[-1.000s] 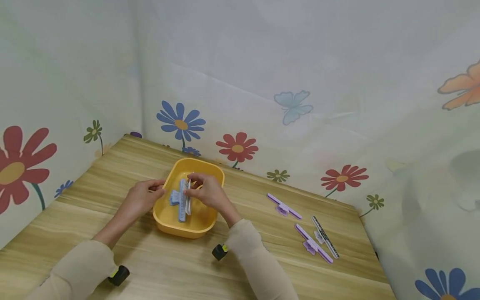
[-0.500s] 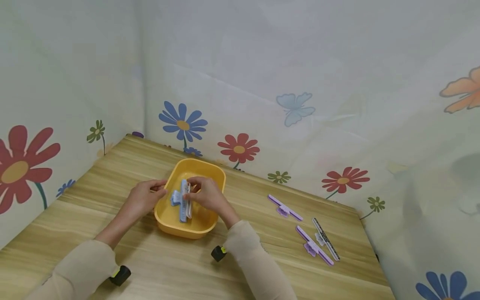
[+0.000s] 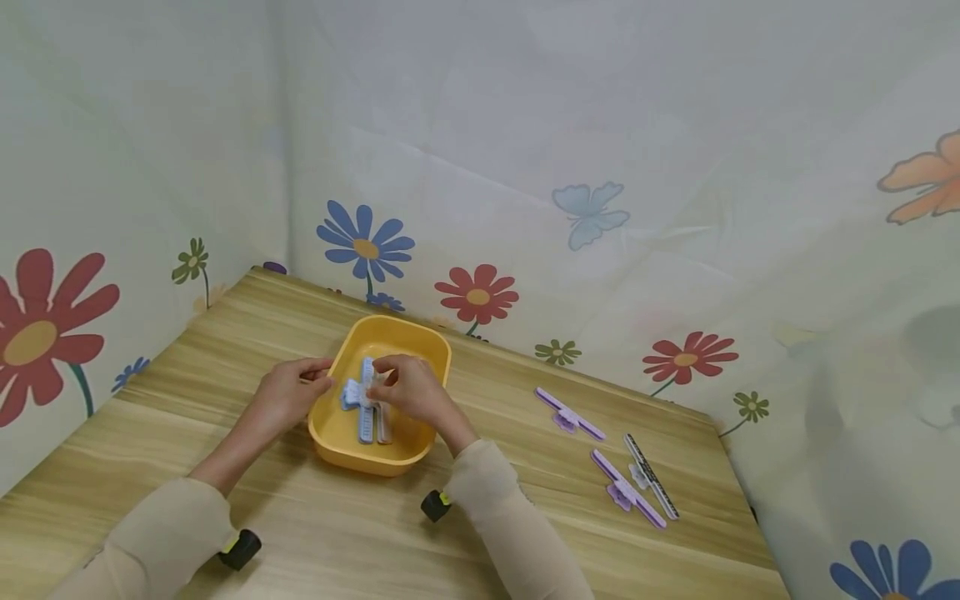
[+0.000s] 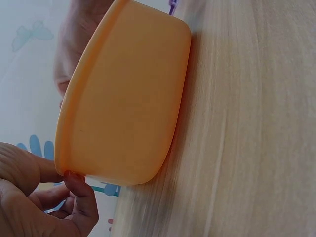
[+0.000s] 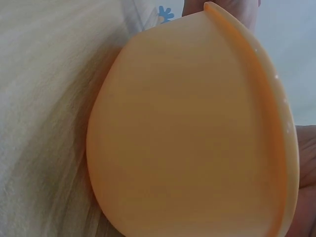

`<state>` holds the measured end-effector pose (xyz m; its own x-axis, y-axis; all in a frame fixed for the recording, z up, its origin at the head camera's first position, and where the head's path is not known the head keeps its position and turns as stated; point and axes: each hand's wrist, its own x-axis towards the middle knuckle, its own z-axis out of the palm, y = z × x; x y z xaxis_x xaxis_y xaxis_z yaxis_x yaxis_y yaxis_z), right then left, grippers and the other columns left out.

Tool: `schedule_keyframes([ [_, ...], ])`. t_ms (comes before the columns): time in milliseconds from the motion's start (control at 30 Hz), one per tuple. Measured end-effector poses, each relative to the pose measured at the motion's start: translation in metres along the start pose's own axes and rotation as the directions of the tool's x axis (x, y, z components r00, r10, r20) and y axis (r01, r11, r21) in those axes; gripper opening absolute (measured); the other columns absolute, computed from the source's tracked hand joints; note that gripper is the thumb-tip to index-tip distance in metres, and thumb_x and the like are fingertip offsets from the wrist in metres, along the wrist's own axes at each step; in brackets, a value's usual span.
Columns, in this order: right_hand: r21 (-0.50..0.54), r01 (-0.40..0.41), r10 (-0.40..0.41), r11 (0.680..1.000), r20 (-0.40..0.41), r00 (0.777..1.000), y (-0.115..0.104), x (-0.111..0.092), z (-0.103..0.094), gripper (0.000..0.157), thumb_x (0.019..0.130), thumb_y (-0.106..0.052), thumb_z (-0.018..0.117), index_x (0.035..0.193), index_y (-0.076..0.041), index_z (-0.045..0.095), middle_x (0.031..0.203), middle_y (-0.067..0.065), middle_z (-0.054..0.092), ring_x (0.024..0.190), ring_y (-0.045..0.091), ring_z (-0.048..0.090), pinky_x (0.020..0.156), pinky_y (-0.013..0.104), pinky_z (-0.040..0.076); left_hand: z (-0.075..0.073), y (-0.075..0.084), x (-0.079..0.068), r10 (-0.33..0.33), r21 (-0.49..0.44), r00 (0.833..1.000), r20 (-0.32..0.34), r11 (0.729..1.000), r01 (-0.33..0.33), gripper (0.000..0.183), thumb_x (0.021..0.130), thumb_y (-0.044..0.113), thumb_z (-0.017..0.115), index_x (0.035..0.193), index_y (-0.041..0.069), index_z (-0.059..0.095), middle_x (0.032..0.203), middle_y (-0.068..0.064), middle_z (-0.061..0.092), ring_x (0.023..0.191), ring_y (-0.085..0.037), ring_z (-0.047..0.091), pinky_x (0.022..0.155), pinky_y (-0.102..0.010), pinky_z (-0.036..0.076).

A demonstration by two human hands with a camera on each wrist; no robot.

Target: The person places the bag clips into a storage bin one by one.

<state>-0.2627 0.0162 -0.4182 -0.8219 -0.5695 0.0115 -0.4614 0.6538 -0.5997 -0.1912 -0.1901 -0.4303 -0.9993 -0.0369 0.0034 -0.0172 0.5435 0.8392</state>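
A yellow plastic tub (image 3: pixel 373 462) stands on the table, and my left hand (image 3: pixel 288 398) pinches its left rim. The left wrist view shows the thumb and finger (image 4: pixel 81 197) of that hand at the rim. Inside the tub lies a light blue bag clip (image 3: pixel 366 423) with its tab to the left. My right hand (image 3: pixel 416 390) reaches over the right rim and pinches a whitish bag clip (image 3: pixel 385 427) right beside the blue one. The fingers cover that clip's upper part. In the right wrist view the tub's wall (image 5: pixel 182 128) hides the clips.
On the right side of the wood-grain table (image 3: pixel 510 475) lie two purple bag clips (image 3: pixel 572 414) and a black-and-white patterned clip (image 3: pixel 651 475). Flower-printed walls (image 3: pixel 480 167) stand close behind the table and at both sides.
The whitish clip has turned in the right hand, its lower end shifting slightly right and showing a broader face. The left hand stays at the tub's rim.
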Motion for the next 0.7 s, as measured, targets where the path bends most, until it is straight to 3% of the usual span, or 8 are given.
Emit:
schedule_keyframes([
  [700,0.037,0.056,-0.056,0.998,-0.016,0.998,-0.008,-0.007,-0.011,0.041,0.097,-0.017,0.075,0.135,-0.002,0.067,0.128,0.01,0.07,0.102,0.018,0.063,0.079,0.018,0.05,-0.001,0.002,-0.001,0.012,0.0,1.0,0.0,1.0,-0.012,0.045,0.105,0.016,0.059,0.14,-0.012,0.055,0.117,-0.025,0.064,0.108,-0.039,0.062,0.072,-0.031,0.051],
])
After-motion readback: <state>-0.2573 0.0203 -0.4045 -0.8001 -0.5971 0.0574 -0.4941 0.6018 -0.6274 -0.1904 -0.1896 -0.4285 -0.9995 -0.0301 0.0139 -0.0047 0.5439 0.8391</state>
